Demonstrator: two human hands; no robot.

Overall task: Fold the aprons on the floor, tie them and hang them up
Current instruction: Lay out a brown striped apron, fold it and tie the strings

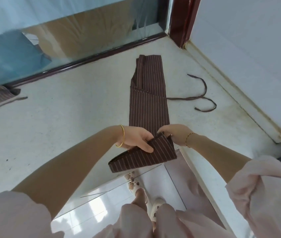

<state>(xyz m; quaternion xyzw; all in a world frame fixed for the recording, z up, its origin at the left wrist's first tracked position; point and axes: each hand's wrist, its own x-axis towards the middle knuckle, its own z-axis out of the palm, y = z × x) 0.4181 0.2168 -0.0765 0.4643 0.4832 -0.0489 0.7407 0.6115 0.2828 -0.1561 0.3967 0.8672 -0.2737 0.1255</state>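
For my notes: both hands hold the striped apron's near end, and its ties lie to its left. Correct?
No: the head view shows the ties right of the apron, not left. The left hand and right hand do hold its near end.

One head-worn wide-angle view, looking steeply down and forward, close above the apron (147,107) on the floor (59,126), facing the floor's far corner.

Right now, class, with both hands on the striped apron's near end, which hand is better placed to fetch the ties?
The right hand. The ties trail from the right edge of the apron, on that hand's side; the left hand grips the folded end and could likely steady it.
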